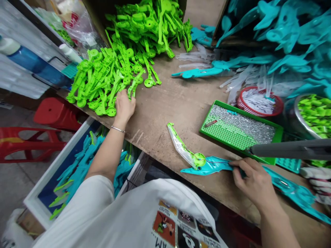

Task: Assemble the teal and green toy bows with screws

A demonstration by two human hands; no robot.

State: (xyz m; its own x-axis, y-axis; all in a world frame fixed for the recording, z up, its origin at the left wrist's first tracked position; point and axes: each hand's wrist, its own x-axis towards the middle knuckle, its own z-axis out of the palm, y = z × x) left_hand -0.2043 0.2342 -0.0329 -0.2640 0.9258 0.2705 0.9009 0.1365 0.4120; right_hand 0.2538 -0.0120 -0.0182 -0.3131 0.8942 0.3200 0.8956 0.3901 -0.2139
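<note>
My left hand (124,106) is at the near edge of a heap of lime-green plastic parts (103,79). Its fingers and thumb close round a green plastic part (136,82), the fingertips partly hidden. At the right, my right hand (254,181) pinches a long teal plastic part (213,165) lying along the table's front edge. A thin reddish line runs over that part towards my fingers. Against its left end rests a green arm-shaped piece (199,159) with a clear plastic strip (181,146) on it. Another teal part (292,189) lies to the right of my hand.
A green tray (241,148) holds small metal pieces and a screwdriver (214,121). Behind it stand a red basket (239,100) of white pieces and a metal bowl (296,110) of green pieces. A grey bar (289,150) juts in from the right. Below left sits a bin (33,206).
</note>
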